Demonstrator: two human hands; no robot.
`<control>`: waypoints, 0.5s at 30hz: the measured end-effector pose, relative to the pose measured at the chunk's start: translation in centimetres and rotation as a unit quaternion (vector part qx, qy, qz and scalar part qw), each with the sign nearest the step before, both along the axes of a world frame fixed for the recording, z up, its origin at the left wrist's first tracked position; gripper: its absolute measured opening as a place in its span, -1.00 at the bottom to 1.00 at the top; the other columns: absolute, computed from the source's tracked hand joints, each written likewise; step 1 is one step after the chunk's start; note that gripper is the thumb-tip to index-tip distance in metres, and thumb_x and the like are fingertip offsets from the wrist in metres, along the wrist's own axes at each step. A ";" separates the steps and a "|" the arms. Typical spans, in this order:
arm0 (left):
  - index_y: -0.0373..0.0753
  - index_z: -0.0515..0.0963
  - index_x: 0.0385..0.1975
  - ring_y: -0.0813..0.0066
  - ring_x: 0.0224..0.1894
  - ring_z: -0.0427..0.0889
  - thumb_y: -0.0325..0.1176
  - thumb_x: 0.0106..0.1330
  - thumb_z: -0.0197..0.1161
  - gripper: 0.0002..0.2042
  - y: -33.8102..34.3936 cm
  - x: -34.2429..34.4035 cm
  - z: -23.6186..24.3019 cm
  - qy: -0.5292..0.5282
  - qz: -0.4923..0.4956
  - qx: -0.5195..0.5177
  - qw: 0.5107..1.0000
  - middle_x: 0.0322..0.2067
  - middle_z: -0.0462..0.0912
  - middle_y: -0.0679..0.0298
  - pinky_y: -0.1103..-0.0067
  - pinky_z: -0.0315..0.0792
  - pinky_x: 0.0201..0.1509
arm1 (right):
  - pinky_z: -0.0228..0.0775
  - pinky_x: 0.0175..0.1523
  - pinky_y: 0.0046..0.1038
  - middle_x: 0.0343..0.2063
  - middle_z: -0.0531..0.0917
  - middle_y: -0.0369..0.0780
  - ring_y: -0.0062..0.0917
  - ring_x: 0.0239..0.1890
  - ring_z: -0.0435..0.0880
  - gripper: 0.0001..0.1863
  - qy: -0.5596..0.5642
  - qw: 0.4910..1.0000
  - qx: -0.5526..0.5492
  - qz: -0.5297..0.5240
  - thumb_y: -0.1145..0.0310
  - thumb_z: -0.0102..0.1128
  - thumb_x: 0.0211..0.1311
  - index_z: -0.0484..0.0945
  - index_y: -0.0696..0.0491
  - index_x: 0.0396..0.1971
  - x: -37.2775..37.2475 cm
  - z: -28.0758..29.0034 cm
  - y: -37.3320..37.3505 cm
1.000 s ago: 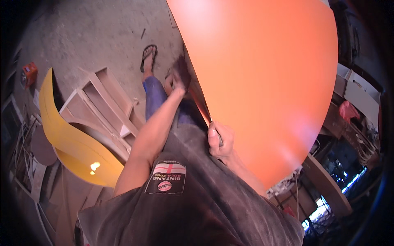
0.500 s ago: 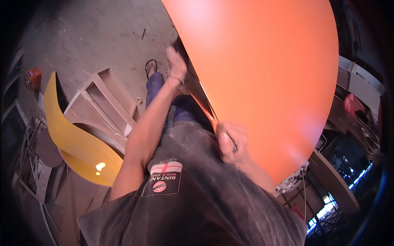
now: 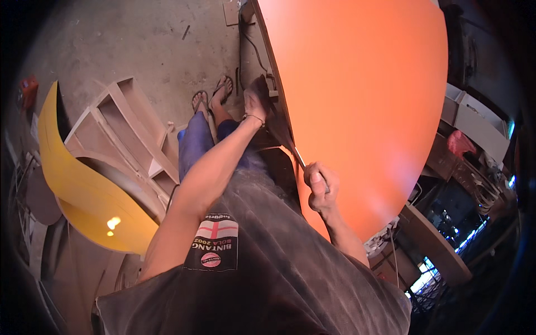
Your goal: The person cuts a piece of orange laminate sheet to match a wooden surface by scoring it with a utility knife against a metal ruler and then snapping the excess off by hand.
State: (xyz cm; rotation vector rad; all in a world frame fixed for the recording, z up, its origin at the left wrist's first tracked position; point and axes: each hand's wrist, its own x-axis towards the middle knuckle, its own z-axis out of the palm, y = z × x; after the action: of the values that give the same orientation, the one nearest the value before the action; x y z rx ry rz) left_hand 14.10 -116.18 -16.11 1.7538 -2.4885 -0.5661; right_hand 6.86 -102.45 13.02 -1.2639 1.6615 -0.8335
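Note:
A large curved orange panel (image 3: pixel 363 100) with a glossy face rises to the right, its thin dark edge running down toward me. My right hand (image 3: pixel 322 181) is closed around the handle of a hand tool with a narrow metal shaft (image 3: pixel 300 158), which lies along that edge; its exact kind is unclear. My left hand (image 3: pixel 255 105) reaches to the edge farther up, beside a dark, tapering strip (image 3: pixel 279 125) that extends toward the shaft. Shadow and the panel's edge hide the left fingers, so their grip does not show.
On the left, a curved yellow panel (image 3: pixel 84 195) leans by a pale wooden frame with compartments (image 3: pixel 120 120). An orange box (image 3: pixel 28 92) is on the concrete floor (image 3: pixel 145 44). A brown board (image 3: pixel 438 245) and a red bag (image 3: pixel 460 143) are at right.
My left hand has shifted slightly right and down along the edge, my right hand slightly right. The tool's metal shaft now shows clearly. Both my feet have come into view.

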 end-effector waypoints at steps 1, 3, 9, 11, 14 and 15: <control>-0.33 0.52 0.04 0.17 -0.07 0.67 -0.56 0.32 0.12 -0.71 0.6 0.0 -0.9 0.084 0.043 -0.035 0.995 -0.13 0.65 -0.02 0.32 0.50 -0.06 | 0.06 -0.52 -0.48 -0.71 0.33 -0.29 -0.59 -0.66 0.23 -0.52 -0.019 0.999 0.013 -0.028 0.18 -0.11 0.52 0.25 0.11 -0.64 0.5 0.4 0.3; -0.31 0.53 0.03 0.12 -0.07 0.67 -0.55 0.31 0.13 -0.71 1.2 0.2 -1.4 0.254 0.113 0.030 0.960 -0.14 0.65 0.00 0.31 0.51 -0.04 | 0.05 -0.52 -0.48 -0.71 0.32 -0.31 -0.62 -0.66 0.22 -0.50 0.003 0.999 0.029 -0.036 0.14 -0.12 0.53 0.24 0.11 -0.64 1.1 0.0 0.0; -0.30 0.61 -0.15 -0.02 -0.11 0.67 -0.41 0.43 0.07 -0.81 -0.2 0.5 -2.0 0.478 0.319 0.107 0.812 -0.19 0.71 -0.03 0.26 0.52 0.00 | 0.12 -0.50 -0.49 -0.70 0.36 -0.31 -0.60 -0.64 0.29 -0.53 0.052 0.998 -0.015 0.010 0.15 -0.08 0.50 0.32 0.11 -0.62 0.6 -3.6 1.0; -0.33 0.61 -0.23 -0.18 -0.14 0.66 -0.22 0.53 0.00 -0.69 -1.4 0.3 0.2 0.504 0.411 0.143 0.746 -0.21 0.70 -0.12 0.18 0.49 -0.06 | 0.12 -0.50 -0.49 -0.70 0.37 -0.31 -0.61 -0.64 0.29 -0.54 0.025 1.000 -0.016 0.003 0.16 -0.09 0.50 0.31 0.11 -0.62 1.0 -2.5 -0.4; -0.39 0.53 -0.38 -0.31 -0.18 0.61 -0.13 0.54 0.01 -0.60 -7.8 1.9 7.7 0.517 0.425 0.120 0.733 -0.36 0.60 -0.27 0.08 0.40 -0.20 | 0.09 -0.49 -0.50 -0.71 0.32 -0.29 -0.62 -0.63 0.25 -0.53 -0.035 0.998 -0.054 -0.003 0.16 -0.12 0.50 0.27 0.11 -0.63 1.5 -1.3 -4.3; -0.38 0.52 -0.39 -0.29 -0.20 0.62 -0.13 0.54 0.01 -0.60 -9.1 1.9 8.0 0.545 0.424 0.111 0.715 -0.36 0.61 -0.25 0.08 0.40 -0.21 | 0.08 -0.50 -0.50 -0.71 0.31 -0.29 -0.62 -0.63 0.24 -0.53 -0.026 0.998 -0.055 0.014 0.17 -0.12 0.50 0.27 0.12 -0.63 2.1 -0.1 -5.6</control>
State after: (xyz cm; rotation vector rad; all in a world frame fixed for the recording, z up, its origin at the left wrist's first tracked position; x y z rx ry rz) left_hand 15.99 -125.30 -8.14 1.5893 -0.7398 -1.2724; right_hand 8.98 -108.05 12.95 -1.3265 1.5711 -0.9445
